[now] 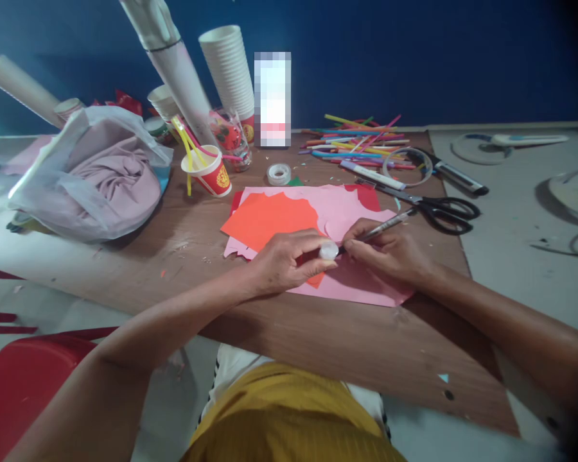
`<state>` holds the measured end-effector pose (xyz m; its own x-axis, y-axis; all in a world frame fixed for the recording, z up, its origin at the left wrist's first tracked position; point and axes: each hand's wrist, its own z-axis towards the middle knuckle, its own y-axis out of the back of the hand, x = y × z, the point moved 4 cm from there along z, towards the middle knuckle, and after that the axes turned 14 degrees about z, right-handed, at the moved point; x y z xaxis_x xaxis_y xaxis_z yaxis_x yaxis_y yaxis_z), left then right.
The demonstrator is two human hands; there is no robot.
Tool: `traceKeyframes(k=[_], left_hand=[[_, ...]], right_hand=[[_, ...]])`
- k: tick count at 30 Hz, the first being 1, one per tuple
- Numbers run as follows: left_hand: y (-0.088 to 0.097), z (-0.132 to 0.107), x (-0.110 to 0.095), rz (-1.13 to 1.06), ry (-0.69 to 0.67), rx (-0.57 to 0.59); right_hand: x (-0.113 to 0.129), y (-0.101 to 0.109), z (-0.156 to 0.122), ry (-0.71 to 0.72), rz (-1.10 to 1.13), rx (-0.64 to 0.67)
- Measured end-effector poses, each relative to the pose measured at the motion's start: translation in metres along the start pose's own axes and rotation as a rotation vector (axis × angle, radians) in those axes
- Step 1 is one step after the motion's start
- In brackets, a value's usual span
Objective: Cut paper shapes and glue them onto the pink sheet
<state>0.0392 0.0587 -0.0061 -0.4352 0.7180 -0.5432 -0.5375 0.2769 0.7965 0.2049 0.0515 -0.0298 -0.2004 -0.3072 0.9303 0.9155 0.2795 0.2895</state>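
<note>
Over the pink paper [349,285], my left hand [285,262] pinches a round white piece [328,250]; just right, my right hand [390,253] grips a pen [389,223].

Upright screen [272,96] pixelated, unreadable. Red seat [33,391] cut by left edge. Left hand [284,260] hides part of orange paper [274,217].

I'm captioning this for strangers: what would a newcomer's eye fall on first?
Likely the orange paper, lying on pink paper and partly under the left hand. Then the heap of thin multicoloured strips at the back right, and the tall paper-cup stack by the blue wall.
</note>
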Motion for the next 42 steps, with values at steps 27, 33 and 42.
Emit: traceKeyframes(k=[27,33,42], left_hand=[[-0.002,0.003,-0.001,0.055,-0.016,-0.052],[-0.001,0.003,-0.001,0.078,-0.021,-0.048],[-0.001,0.001,-0.001,0.075,-0.011,-0.061]], right_hand=[[-0.016,-0.01,0.079,-0.255,0.147,0.503],[-0.011,-0.011,0.079,-0.265,0.094,0.524],[-0.015,-0.022,0.088,-0.239,0.191,0.567]])
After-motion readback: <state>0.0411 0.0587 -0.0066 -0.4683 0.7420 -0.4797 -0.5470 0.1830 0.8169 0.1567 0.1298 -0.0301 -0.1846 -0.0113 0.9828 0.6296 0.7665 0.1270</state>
